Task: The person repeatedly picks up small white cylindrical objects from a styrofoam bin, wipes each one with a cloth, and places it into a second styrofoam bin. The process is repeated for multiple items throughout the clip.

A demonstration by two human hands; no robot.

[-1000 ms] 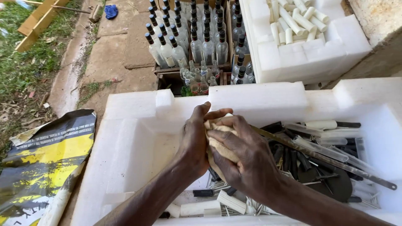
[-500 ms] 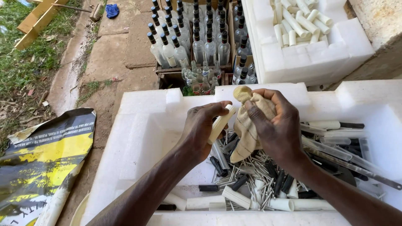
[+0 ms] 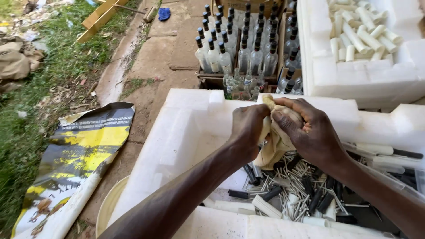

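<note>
**A:** What have I got in my hands right now?

**B:** From my feed, my left hand [image 3: 248, 126] and right hand [image 3: 305, 132] are both closed on a beige cloth [image 3: 276, 141], held over the white foam box [image 3: 186, 132]. The left fingers are curled tight, pinching the cloth's near edge. The right thumb and forefinger pinch the twisted top end, at about 12 o'clock of the bundle, with the other fingers wrapped round its side.

**A:** And where does the cloth sit?

**B:** Between the two hands, its loose tail hanging toward 6 o'clock, just above a heap of small metal pins and black caps [image 3: 305, 190] in the box. I cannot tell whether anything is wrapped inside it.

**A:** What lies around?

**B:** At 12 o'clock, a crate of clear bottles with black caps [image 3: 243, 48]. At 1 o'clock, a second foam box [image 3: 354, 84] holding white cylinders [image 3: 358, 35]. At 9 o'clock, a black-and-yellow printed sheet [image 3: 84, 155] on the ground, grass beyond it.
</note>
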